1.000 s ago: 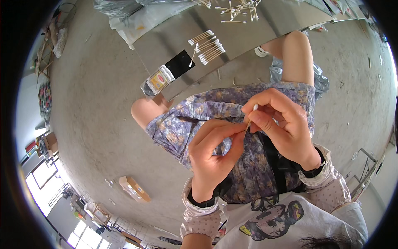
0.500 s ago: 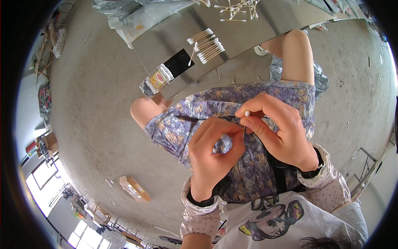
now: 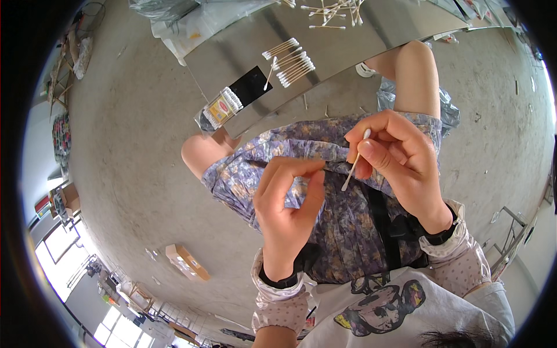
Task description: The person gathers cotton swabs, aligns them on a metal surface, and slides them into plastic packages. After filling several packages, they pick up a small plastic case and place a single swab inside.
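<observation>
In my right hand [image 3: 400, 165], a cotton swab [image 3: 354, 165] is pinched between thumb and fingers above my lap. It slants, one white tip upper right and the other lower left. My left hand [image 3: 290, 203] hovers beside it, clear of the swab, with thumb and index curled together and nothing visible between them. On the metal table ahead lies a rough row of swabs [image 3: 295, 68], with a single swab [image 3: 270, 74] lying crosswise at its left. A small pack of swabs [image 3: 222, 108] with a yellow label sits by the table's near left corner, next to a black rectangle [image 3: 252, 86].
A loose heap of swabs [image 3: 336, 13] lies at the table's far side. Plastic bags [image 3: 168, 11] cover its far left corner. A cardboard box [image 3: 187, 263] rests on the floor at lower left. A grey plastic bag [image 3: 448, 110] is beside my right knee.
My hands have drawn apart. The left has let go of the swab's lower end and moved left; the right has moved slightly right and up, so the swab now shows at full length.
</observation>
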`<state>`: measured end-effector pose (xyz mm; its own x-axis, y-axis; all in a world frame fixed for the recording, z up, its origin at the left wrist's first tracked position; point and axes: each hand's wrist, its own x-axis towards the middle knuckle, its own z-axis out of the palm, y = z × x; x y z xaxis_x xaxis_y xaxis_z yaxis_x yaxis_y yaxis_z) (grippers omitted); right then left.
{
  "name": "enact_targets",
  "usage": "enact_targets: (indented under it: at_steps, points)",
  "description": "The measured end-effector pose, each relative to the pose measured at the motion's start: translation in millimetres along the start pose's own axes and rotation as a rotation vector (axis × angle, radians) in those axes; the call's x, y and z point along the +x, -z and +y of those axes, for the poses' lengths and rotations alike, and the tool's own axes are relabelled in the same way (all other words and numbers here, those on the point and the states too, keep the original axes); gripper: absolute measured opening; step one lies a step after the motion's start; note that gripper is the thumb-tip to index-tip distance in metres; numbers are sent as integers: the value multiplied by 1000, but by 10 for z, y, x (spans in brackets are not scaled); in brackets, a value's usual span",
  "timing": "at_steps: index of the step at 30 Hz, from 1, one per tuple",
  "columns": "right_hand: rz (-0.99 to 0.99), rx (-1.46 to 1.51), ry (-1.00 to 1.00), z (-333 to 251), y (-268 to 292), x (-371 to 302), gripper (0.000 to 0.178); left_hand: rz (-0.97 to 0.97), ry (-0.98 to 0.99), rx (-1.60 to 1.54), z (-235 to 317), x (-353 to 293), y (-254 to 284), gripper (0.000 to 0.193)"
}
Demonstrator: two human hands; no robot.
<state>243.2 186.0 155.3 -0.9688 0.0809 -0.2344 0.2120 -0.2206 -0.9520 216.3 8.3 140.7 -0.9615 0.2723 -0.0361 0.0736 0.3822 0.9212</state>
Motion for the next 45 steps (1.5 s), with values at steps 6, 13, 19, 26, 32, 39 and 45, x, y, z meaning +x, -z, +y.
enact_targets:
  at_steps: [6,13,19,26,32,39,45]
  points:
    - [-20,-137,71,1,-46,-19,9,-97,4,-230,30,-4,-6,16]
    - [-32,-300,212,22,-86,-30,12,-108,62,-249,25,-4,3,15]
    - [-33,-418,314,73,-100,-29,15,-103,48,-229,3,4,2,15]
    - [-12,-455,316,75,-83,-21,17,-77,-16,-95,13,5,-62,16]
    - [45,-179,100,90,-113,-39,10,-39,-114,38,-41,-5,-47,18]
    - [51,-93,21,45,-21,9,12,53,-47,40,-103,2,-22,18]
    - [0,-253,73,51,-50,26,11,-80,-69,-67,-33,35,-31,20]
